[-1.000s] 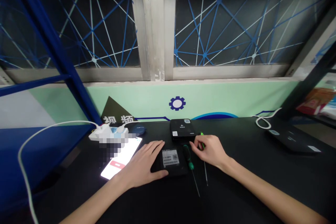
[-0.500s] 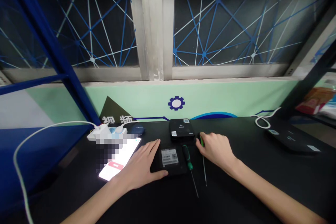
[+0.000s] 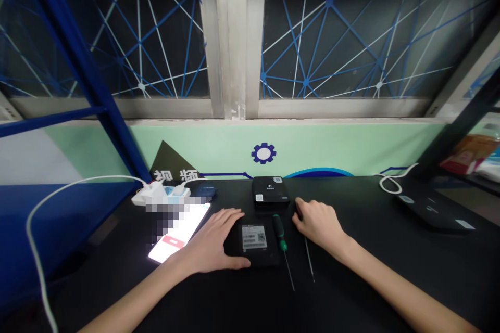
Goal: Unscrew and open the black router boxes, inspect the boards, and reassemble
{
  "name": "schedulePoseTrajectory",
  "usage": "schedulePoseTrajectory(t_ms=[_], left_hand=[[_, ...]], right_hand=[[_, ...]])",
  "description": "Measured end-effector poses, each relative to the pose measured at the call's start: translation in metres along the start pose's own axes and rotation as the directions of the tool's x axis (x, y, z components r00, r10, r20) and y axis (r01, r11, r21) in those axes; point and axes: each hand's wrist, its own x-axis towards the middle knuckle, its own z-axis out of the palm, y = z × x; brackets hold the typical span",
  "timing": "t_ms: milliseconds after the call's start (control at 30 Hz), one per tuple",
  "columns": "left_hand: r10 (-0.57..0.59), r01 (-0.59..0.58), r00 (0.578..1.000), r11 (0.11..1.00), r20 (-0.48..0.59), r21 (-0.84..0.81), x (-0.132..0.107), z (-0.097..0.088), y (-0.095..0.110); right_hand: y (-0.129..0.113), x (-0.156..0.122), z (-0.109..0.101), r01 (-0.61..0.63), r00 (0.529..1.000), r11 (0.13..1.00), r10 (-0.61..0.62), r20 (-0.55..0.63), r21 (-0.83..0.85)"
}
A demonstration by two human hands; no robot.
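My left hand [image 3: 213, 242] lies flat with fingers spread on the left edge of a small black box [image 3: 253, 242] that shows a white label on top. Right of the box lies a screwdriver with a black and green handle [image 3: 280, 231]. My right hand [image 3: 318, 221] rests over the handle end of a second, thinner screwdriver [image 3: 310, 263], whose shaft sticks out toward me from under the palm. The fingers curl down over the handle. A second black box [image 3: 270, 191] sits farther back.
A lit phone [image 3: 179, 234] lies left of my left hand. Behind it are a white power strip [image 3: 158, 195] with a white cable and a dark blue mouse [image 3: 205, 191]. A flat black device [image 3: 433, 208] and a coiled white cable [image 3: 390, 182] sit at the right.
My right hand has slid from the near screwdriver's side onto the thinner screwdriver's green handle and now covers it. My left hand stays on the box.
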Motion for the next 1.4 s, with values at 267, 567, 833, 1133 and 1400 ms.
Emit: schedulePoseTrajectory(t_ms=[267, 567, 833, 1133, 1400], left_hand=[[0.095, -0.103, 0.99, 0.991, -0.101, -0.085, 0.002, -0.002, 0.004], [0.207, -0.203, 0.955, 0.978, -0.212, 0.039, 0.002, -0.012, 0.013], [0.105, -0.113, 0.985, 0.992, -0.134, -0.058, 0.004, -0.006, 0.008], [0.068, -0.071, 0.996, 0.996, -0.058, -0.058, 0.003, 0.0, 0.001], [0.022, -0.022, 0.999, 1.0, -0.028, -0.01, 0.0, 0.004, 0.006]], right_hand=[[0.0, 0.001, 0.001, 0.02, 1.0, 0.999, -0.02, -0.015, 0.041], [-0.001, -0.001, 0.0, 0.048, 0.999, 0.996, -0.048, -0.001, 0.081], [0.001, -0.001, 0.001, 0.062, 0.998, 0.993, -0.06, -0.019, 0.096], [0.0, 0.0, 0.002, 0.051, 0.998, 0.988, -0.046, -0.037, 0.144], [0.014, 0.008, 0.003, 0.021, 0.973, 0.897, 0.084, -0.217, 0.441]])
